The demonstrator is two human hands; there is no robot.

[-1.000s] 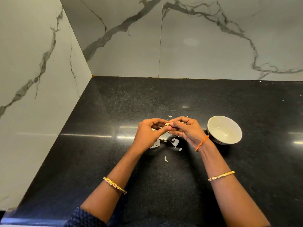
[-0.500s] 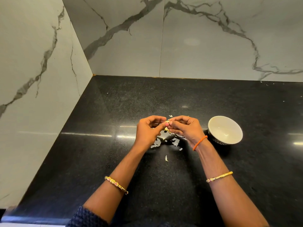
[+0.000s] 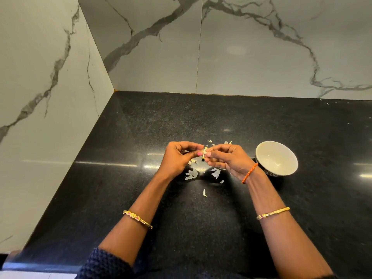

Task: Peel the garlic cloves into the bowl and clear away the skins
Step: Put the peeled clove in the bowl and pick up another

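Two hands are in view, the left hand (image 3: 179, 158) and the right hand (image 3: 229, 160), with one garlic clove (image 3: 204, 153) pinched between them. One white bowl (image 3: 276, 158) stands on one black countertop (image 3: 141, 137). Two gold bangles (image 3: 137, 219) and one orange thread bracelet (image 3: 249, 173) are worn. Roughly a dozen garlic skins (image 3: 192, 174) lie scattered; the exact number cannot be told.

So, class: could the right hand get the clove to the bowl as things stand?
Probably yes. The bowl sits just right of the right hand, open side up, nothing between them. The clove is pinched by both hands, so the left hand must release it.
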